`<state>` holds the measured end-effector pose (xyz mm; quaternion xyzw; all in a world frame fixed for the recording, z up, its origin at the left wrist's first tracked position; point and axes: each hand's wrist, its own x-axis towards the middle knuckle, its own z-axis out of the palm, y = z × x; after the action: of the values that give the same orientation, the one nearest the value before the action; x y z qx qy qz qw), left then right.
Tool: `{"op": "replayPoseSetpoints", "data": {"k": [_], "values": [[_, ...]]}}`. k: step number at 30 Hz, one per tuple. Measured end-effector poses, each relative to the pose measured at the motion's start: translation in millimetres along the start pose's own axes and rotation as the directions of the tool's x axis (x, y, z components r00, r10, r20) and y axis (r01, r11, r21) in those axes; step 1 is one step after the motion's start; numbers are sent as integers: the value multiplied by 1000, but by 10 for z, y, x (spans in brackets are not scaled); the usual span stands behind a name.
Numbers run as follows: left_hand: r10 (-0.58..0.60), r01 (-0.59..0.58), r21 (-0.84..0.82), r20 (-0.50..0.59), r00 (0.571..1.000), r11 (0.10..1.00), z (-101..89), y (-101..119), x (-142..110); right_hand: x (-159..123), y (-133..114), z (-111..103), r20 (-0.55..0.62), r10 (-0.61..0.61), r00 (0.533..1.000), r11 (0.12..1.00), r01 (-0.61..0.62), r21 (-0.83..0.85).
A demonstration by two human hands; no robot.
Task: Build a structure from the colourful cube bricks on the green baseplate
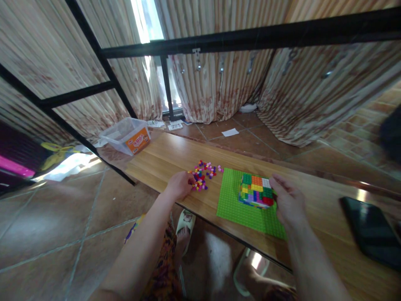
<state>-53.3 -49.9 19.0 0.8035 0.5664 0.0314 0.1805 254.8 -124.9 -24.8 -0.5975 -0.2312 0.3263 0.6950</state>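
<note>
My left hand [181, 185] reaches into a pile of small colourful plastic pieces [199, 182] on the wooden table. Its fingers are curled down at the pile's near left edge, and what they pinch is too small to make out. A block built of multicoloured toy bricks [256, 190] stands on a green studded baseplate [230, 202]. My right hand [288, 200] is closed at the block's right side, with the fingertips at its edge; the thumb side is partly hidden. More loose pieces [210, 168] lie scattered behind the pile, up to the baseplate's corner.
A clear plastic box [117, 136] with an orange label sits at the table's far left end. A dark phone [369, 228] lies on the table [322, 205] at the right. Black metal bars [219, 45] cross in front of the curtains. Papers [230, 132] lie on the tiled floor.
</note>
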Motion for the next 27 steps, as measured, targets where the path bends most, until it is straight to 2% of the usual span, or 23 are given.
{"op": "replayPoseSetpoints", "data": {"k": [3, 7, 10, 15, 20, 23, 27], "values": [[46, -47, -42, -40, 998, 998, -31, -30, 14, -9, -26, 19, -30, 4, 1000, 999, -3, 35], [101, -127, -213, -133, 986, 969, -68, 24, 27, 2, -33, 12, -76, -80, 994, 996, 82, 26], [205, -259, -365, -181, 962, 895, -19, 216, 40, 1, -28, 6, -82, -160, 984, 987, 157, -34], [342, -425, -514, -253, 905, 745, 154, 722, 90, -31, -41, 13, -48, -217, 975, 968, 208, -142], [458, -535, -444, -275, 845, 719, 247, 1141, 152, -36, -46, -15, -17, -249, 968, 946, 240, -216], [522, -589, -315, -275, 807, 744, 284, 1311, 162, -29, -35, -42, 5, -260, 966, 934, 253, -253], [602, -636, -145, -223, 767, 758, 328, 1473, 148, -45, -37, -62, 38, -259, 965, 927, 260, -270]]}}
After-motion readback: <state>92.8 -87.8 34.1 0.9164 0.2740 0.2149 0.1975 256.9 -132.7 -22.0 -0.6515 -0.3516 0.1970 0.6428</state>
